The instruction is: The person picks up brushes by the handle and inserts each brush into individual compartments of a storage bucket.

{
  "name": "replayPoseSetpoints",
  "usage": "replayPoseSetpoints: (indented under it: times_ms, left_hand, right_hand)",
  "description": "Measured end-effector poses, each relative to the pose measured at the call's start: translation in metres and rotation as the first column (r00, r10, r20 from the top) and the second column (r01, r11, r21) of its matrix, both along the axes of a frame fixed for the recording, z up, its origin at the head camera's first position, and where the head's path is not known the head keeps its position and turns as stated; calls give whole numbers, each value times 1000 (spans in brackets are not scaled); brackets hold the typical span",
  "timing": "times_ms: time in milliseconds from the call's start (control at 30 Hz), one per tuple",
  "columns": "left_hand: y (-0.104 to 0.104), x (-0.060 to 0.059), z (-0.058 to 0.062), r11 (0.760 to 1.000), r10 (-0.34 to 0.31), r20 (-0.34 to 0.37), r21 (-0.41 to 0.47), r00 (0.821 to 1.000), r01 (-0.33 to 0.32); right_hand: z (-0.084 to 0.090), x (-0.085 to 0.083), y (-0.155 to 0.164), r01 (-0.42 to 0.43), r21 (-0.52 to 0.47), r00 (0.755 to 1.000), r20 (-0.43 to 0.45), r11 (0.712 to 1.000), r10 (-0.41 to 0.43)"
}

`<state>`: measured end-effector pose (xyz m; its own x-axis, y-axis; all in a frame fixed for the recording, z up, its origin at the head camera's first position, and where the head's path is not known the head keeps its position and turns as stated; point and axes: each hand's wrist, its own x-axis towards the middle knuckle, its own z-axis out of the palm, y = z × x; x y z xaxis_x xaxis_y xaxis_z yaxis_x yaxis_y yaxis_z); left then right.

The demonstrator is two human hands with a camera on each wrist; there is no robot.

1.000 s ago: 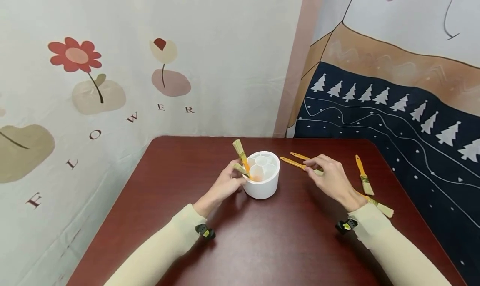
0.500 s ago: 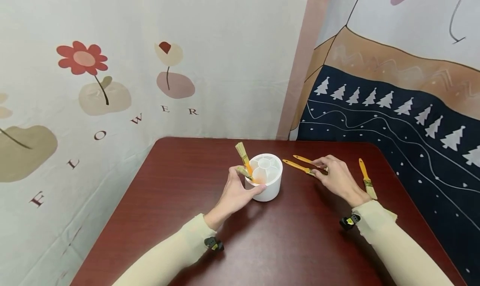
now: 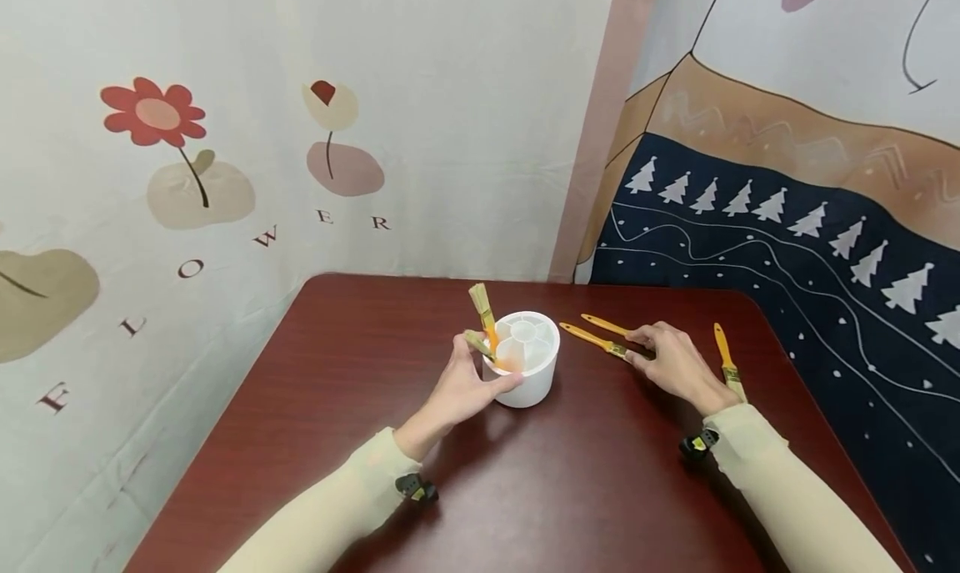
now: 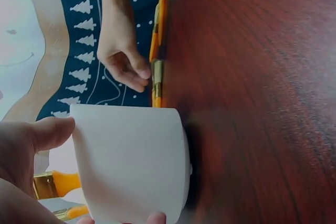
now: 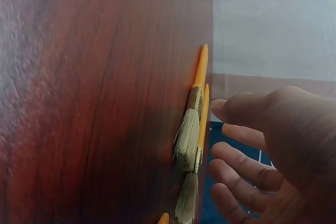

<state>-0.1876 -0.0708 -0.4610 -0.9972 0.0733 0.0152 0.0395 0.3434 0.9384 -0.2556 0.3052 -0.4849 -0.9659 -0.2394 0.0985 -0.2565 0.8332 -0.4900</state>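
Note:
My left hand point(image 3: 459, 392) grips a white round cup point(image 3: 531, 387) with inner compartments. The thumb lies against its near rim, and fingers curl round its side in the left wrist view. Two brushes lean out of the cup on that side: one bristle-up paintbrush point(image 3: 482, 306) and a lower-tilted paintbrush point(image 4: 64, 183). Right of the cup, my right hand point(image 3: 673, 364) hovers over two yellow-handled paintbrushes lying on the table, the nearer paintbrush point(image 3: 587, 336) and the farther paintbrush point(image 3: 602, 323). In the right wrist view its fingers are loosely bent and apart from the bristles point(image 5: 187, 139).
Another paintbrush point(image 3: 722, 348) lies near the right edge of the dark red table point(image 3: 570, 481), partly behind the right wrist. A sliver of a further one shows by the right sleeve point(image 3: 757, 456). Patterned cloths point(image 3: 465, 139) hang behind the table.
My left thumb has come round onto the cup's near side. My right hand has drawn slightly right along the two brushes, which stay on the table. The head view has shifted a little.

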Motion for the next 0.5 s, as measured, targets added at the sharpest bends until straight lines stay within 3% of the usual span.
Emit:
replayPoseSetpoints:
  times_ms: [233, 500]
  left_hand:
    - [-4, -8, 0, 994, -59, -6, 88, 998, 59]
    - [0, -7, -2, 1000, -14, 5, -5, 1000, 14]
  right_hand:
    - [-2, -6, -4, -4, 12, 1000, 25, 1000, 4]
    - [-11, -11, -10, 11, 13, 999, 39, 1000, -11]
